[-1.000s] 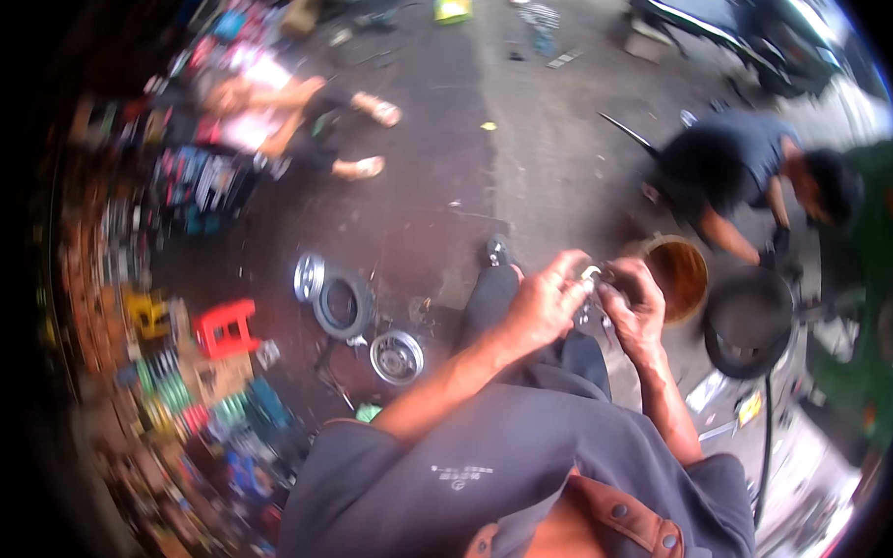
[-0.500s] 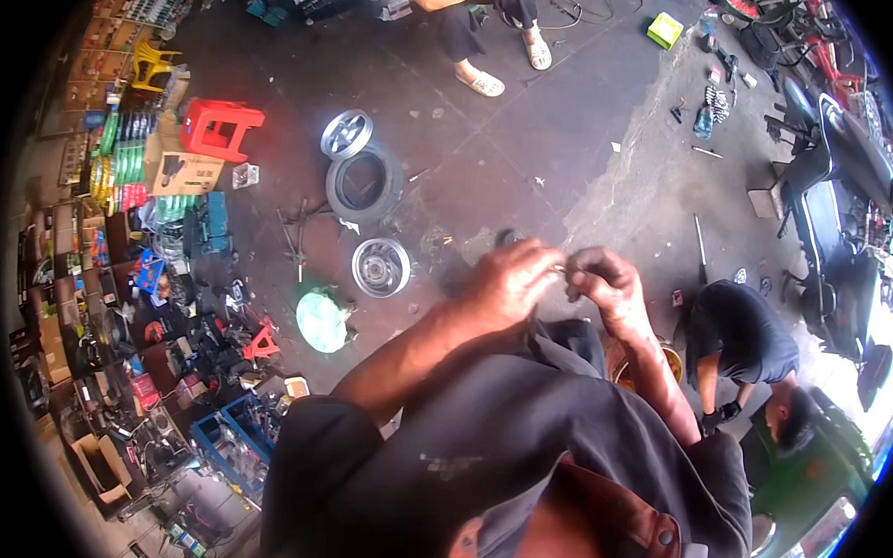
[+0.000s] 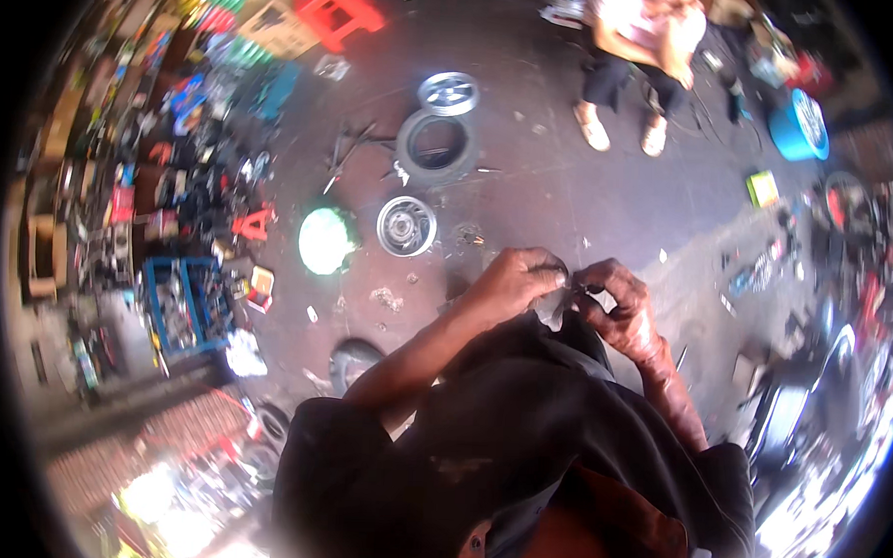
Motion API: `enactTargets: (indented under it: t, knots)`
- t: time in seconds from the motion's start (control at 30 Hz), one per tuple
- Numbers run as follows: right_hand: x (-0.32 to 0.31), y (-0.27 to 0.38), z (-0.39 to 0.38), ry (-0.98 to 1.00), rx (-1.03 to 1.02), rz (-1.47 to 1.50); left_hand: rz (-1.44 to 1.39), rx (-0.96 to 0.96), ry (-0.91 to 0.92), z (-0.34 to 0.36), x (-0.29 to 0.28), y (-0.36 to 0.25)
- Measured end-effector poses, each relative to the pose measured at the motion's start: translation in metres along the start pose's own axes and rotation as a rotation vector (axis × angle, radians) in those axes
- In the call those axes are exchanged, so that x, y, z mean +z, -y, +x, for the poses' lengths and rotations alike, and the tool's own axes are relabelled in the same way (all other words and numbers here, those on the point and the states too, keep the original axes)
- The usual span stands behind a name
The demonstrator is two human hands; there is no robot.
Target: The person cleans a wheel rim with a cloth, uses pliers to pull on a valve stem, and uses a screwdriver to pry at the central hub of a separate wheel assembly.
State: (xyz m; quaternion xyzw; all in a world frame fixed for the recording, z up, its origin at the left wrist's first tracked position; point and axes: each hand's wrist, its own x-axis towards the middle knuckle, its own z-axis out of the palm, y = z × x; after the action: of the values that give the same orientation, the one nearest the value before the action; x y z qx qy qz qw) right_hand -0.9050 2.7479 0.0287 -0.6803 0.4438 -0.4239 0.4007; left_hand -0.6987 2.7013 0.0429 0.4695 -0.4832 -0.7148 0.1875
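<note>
My left hand (image 3: pixel 517 281) and my right hand (image 3: pixel 624 310) meet in front of my dark shirt, over the floor. The fingertips of both are pinched and nearly touch. Between them is something small and dark, too small and blurred to name. My right thumb and forefinger curl toward it, leaving a gap inside the bent fingers. On the floor beyond my left hand lies a silver wheel rim (image 3: pixel 406 227). Farther off, a black tire (image 3: pixel 404 145) lies next to a second rim (image 3: pixel 448 93).
A green round-topped stool (image 3: pixel 325 241) stands left of the rims. Shelves and a blue crate (image 3: pixel 149 298) of parts line the left, near a red plastic stool (image 3: pixel 340 15). A seated person (image 3: pixel 647 40) is at the far side, by a blue tub (image 3: pixel 799 129). Motorcycles (image 3: pixel 806 405) stand at right.
The view has swung, so the floor things sit elsewhere and the blue tub shows. The bent-over person at right has left the picture. My hands stay together, fingertips still pinched.
</note>
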Motion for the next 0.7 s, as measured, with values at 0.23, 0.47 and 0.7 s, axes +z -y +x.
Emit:
enactTargets:
  t: [0.23, 0.47, 0.7]
  knots:
    - [0.027, 0.0, 0.039, 0.311, 0.544, 0.604, 0.149, 0.258, -0.299, -0.046, -0.016, 0.028]
    - [0.085, -0.004, 0.104, 0.709, 0.64, 0.554, 0.197, 0.214, -0.603, -0.087, -0.051, 0.058]
    - [0.172, 0.004, 0.171, 0.903, 0.34, 0.368, 0.112, 0.099, -0.855, -0.114, -0.109, 0.066]
